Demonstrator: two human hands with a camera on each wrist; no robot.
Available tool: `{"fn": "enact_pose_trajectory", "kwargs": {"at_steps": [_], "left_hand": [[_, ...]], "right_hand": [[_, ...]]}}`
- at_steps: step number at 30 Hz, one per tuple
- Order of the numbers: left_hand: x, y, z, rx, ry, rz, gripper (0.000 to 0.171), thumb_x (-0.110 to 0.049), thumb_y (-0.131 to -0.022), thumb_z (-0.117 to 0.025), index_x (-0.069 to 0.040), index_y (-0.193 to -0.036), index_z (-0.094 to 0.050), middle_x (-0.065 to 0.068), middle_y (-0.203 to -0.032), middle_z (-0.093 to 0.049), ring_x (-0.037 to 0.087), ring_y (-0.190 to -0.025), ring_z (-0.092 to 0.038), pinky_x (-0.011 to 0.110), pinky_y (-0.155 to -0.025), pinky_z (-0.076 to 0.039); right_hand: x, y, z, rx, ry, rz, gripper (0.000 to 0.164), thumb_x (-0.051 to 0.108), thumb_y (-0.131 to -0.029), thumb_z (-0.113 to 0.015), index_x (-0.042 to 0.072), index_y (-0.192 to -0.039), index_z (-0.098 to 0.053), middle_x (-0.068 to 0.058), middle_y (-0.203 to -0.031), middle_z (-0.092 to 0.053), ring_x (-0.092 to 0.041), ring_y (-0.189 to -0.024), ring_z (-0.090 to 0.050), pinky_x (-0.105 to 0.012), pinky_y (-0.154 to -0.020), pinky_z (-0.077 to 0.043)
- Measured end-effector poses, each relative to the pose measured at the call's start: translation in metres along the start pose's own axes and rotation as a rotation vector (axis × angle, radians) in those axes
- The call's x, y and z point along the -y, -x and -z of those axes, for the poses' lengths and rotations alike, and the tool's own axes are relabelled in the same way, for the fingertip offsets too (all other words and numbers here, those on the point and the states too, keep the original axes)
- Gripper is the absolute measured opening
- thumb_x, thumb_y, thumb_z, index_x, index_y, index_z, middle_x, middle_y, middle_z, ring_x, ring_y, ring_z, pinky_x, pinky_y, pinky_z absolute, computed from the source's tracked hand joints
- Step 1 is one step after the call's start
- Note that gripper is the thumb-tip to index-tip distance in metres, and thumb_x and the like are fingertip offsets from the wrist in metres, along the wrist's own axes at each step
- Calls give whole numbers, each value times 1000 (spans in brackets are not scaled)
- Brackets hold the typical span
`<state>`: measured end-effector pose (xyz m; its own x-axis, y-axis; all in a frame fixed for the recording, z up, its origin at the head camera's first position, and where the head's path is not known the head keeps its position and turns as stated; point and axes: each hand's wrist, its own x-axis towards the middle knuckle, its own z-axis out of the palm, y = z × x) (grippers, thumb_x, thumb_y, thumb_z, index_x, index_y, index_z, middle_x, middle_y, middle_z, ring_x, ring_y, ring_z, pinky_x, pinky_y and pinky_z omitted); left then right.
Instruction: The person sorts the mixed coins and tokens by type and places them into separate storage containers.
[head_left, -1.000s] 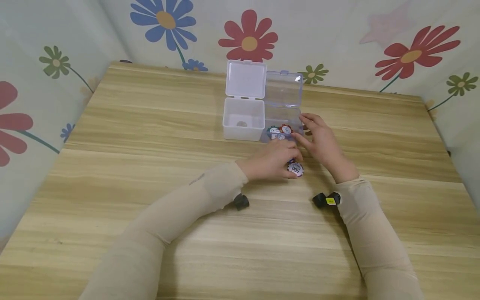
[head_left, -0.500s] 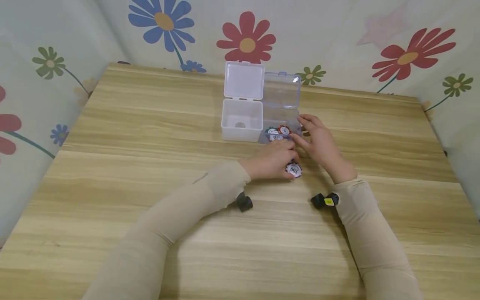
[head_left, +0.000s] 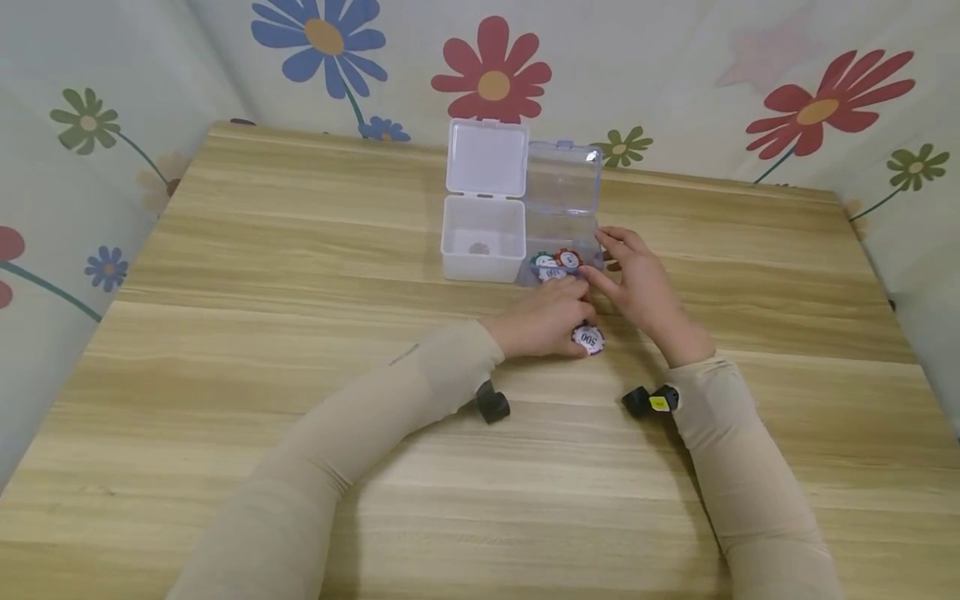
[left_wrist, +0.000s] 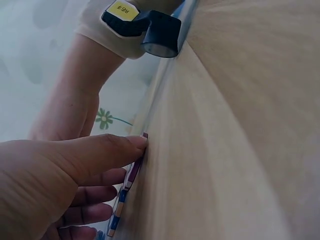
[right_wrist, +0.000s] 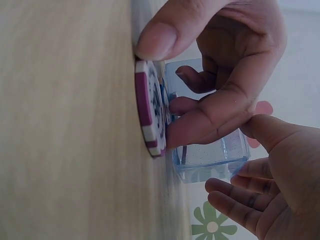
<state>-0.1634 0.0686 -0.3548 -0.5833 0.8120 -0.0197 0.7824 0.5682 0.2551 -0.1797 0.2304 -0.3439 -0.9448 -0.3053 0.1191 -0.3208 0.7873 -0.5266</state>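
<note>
My left hand (head_left: 540, 318) has its thumb and index finger at opposite edges of a purple-and-white poker chip (head_left: 588, 339) marked 500, low at the tabletop. In the left wrist view another chip with a blue-and-orange edge (left_wrist: 117, 212) shows by the other fingers. My right hand (head_left: 648, 287) touches the clear plastic box (head_left: 562, 182), thumb at its near right corner and fingers along its right side, loosely extended. Inside that box lie a red chip (head_left: 567, 259), a green chip (head_left: 541, 261) and a white chip (head_left: 551, 273) marked 100.
Against the clear box's left side stands a white box (head_left: 483, 268) with its lid raised; a small greyish round patch (head_left: 479, 248) shows at its bottom. The clear box's lid is up too. The wooden table (head_left: 300, 242) ends at a flower-patterned curtain (head_left: 637, 67).
The left hand and the 500 chip have barely shifted in the head view, which itself has moved slightly. The right hand stays at the clear box.
</note>
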Motion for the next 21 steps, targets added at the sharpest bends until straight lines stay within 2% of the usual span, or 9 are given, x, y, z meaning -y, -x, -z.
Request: {"fn": "enact_pose_trajectory", "kwargs": {"at_steps": [7,21], "left_hand": [[0,-2,-2,-10,-4,-18,37,-41,-75,-67,-15,-101,-66,1,-107,-53,16,-104,-47,29,-98,-35],[0,-1,-5,-13,-4,-9,36,-43,-75,-66,-15,-98,-64,0,-105,-52,15,-103,-47,28,-96,-37]], "right_hand": [[1,0,1,-2,4,-11,61,32,-87,-57,-1,-135,-38,-16,-138,-37,-35,-101,-57,-44,-87,-48],[2,2,0,6,7,-18,61,32,-87,-57,-1,-135,-37,-16,-139,-35,-34,-102,-57,-44,-87,-48]]}}
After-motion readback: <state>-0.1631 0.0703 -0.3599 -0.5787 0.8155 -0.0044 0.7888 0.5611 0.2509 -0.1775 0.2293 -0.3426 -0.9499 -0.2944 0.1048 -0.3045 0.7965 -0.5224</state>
